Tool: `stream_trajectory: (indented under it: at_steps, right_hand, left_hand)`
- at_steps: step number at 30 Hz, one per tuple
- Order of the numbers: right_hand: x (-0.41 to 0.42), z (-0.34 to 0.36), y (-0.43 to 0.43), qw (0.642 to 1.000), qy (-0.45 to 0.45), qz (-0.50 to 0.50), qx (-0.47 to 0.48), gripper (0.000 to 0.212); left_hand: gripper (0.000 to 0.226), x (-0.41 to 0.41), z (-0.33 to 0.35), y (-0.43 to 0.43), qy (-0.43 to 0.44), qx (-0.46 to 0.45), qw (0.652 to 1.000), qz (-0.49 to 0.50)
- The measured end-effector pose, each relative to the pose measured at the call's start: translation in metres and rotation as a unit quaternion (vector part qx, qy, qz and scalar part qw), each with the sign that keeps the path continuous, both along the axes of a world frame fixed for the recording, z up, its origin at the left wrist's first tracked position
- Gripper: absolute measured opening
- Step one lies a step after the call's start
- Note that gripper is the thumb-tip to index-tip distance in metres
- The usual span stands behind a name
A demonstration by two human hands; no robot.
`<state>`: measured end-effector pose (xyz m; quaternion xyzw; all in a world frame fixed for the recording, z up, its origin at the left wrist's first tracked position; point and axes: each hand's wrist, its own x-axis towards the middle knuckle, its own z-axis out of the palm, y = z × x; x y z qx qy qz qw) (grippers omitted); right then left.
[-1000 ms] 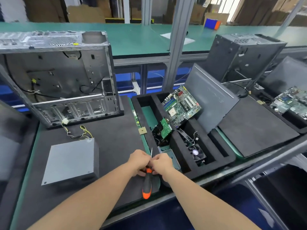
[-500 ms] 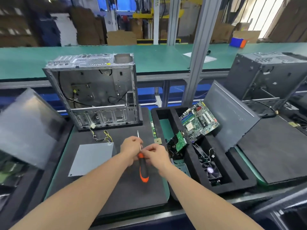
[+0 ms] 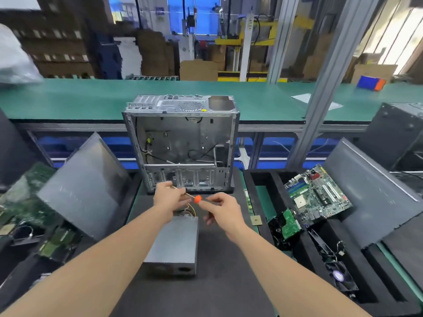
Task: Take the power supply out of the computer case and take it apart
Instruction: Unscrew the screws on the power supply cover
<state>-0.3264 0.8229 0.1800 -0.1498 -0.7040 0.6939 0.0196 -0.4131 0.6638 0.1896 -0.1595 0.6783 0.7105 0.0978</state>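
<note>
Pinching the thin metal shaft of the screwdriver [image 3: 193, 196], the left hand [image 3: 170, 198] has its fingers curled round the rod. The tool's orange handle end points toward the right hand [image 3: 221, 210]. That right hand is loosely spread and grips nothing, with its index fingertip just beside the orange end; blur hides whether the two touch. The power supply [image 3: 174, 244] is a plain grey box lying flat on the black mat of the surface [image 3: 217, 289]. It sits on the near side of the hands, between the two forearms, and its yellow wires [image 3: 191, 211] bunch directly under the hands. Just beyond the hands stands the computer case [image 3: 183, 143], upright, with its open side facing the camera. To the right of the right hand is a black foam tray [image 3: 251, 191]. In it a motherboard [image 3: 318, 196] leans tilted, with a small green card [image 3: 290, 225] in front of it and a fan [image 3: 339, 276] nearer the camera. To the left of the left hand a grey side panel [image 3: 84, 186] leans at an angle.
</note>
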Motion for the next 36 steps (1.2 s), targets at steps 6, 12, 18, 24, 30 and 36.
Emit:
stream_trajectory:
  at_steps: [6,12,18,24,30,36]
  right_hand:
    - [-0.036,0.023,-0.015,0.995,0.046,-0.076,0.043,0.031]
    - [-0.052,0.047,-0.023,0.966,0.142,-0.096,0.192,0.031]
    - [-0.058,0.056,-0.020,0.901,0.132,-0.001,0.413,0.030]
    - [-0.053,0.044,-0.019,0.893,0.139,-0.009,0.427,0.032]
    - [-0.047,0.040,-0.019,0.909,0.142,-0.002,0.391,0.031]
    - [-0.045,0.043,-0.019,0.893,0.166,-0.003,0.419,0.031]
  left_hand:
    - [0.013,-0.024,-0.023,-0.045,0.240,-0.313,0.897,-0.200]
    - [0.014,-0.025,-0.039,-0.045,0.281,-0.286,0.833,-0.381]
    - [0.026,-0.019,-0.054,-0.028,0.281,-0.227,0.838,-0.409]
    - [0.043,-0.013,-0.072,-0.030,0.244,-0.228,0.869,-0.365]
    - [0.040,-0.008,-0.077,-0.030,0.276,-0.261,0.855,-0.354]
    - [0.039,-0.006,-0.077,-0.030,0.279,-0.265,0.856,-0.346]
